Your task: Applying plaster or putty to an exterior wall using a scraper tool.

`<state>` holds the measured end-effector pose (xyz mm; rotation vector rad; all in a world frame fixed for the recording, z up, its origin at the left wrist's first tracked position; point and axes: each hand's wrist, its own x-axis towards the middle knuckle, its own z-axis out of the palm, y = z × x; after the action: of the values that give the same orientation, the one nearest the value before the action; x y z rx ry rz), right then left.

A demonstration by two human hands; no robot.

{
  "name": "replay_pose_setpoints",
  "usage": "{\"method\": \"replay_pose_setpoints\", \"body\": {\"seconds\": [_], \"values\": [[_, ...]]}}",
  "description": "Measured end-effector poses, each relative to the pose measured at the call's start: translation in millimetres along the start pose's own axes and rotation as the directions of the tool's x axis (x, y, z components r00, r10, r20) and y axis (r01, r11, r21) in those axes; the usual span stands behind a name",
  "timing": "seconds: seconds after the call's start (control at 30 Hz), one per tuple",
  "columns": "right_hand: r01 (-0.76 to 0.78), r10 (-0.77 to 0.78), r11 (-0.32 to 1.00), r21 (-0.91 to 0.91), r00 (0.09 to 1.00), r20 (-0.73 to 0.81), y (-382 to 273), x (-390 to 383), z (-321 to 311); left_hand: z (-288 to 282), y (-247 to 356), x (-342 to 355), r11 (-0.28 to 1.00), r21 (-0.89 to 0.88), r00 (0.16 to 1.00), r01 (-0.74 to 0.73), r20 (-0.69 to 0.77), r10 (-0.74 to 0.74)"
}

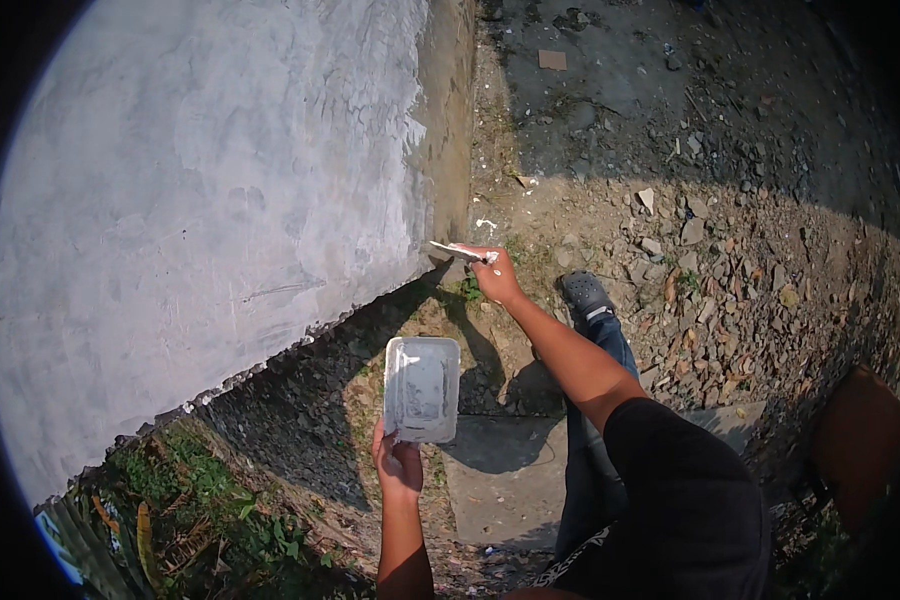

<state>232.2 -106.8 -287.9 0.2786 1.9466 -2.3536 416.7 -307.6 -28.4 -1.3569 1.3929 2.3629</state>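
My right hand [497, 277] is closed round a putty knife [454, 251], its blade against the lower edge of the wall [240, 180]. White paste is smeared on the fingers and the blade. The wall carries a patchy whitish-grey coat that ends raggedly beside a bare brownish strip [448, 120]. Lower down, my left hand [398, 468] grips a shallow rectangular plastic container [422, 388] by its near end. Thin white paste coats the container's inside. The putty knife's handle is mostly hidden in my right hand.
Stony ground [700, 270] with broken rubble spreads to the right. My foot in a grey clog [585, 292] stands near the wall. A flat concrete slab [500, 490] lies below the container. Green plants [210, 490] grow at the lower left, and a brown rounded object [860, 445] stands at the right.
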Motion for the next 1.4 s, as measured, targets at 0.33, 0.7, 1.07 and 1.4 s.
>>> {"method": "replay_pose_setpoints", "body": {"seconds": [0.33, 0.7, 1.07, 1.4], "values": [[0.005, 0.017, 0.996, 0.086, 0.966, -0.257, 22.0, -36.8, 97.0, -16.1, -11.2, -6.8, 0.997, 0.061, 0.998, -0.055, 0.035, 0.053], [-0.148, 0.217, 0.954, 0.259, 0.941, -0.260, 24.2, 44.2, 32.0, -23.1, -34.6, -15.1, 0.999, 0.020, 1.000, -0.025, -0.008, 0.025], [-0.014, 0.014, 1.000, -0.004, 0.998, 0.065, 10.0, -33.7, 23.7, -35.5, -15.2, -13.2, 0.993, -0.028, 0.993, -0.115, -0.029, 0.114], [0.002, 0.013, 0.992, 0.123, 0.993, -0.117, 14.1, -41.9, 86.8, -20.2, -13.9, -12.9, 0.991, 0.053, 0.992, -0.120, 0.035, 0.118]]}}
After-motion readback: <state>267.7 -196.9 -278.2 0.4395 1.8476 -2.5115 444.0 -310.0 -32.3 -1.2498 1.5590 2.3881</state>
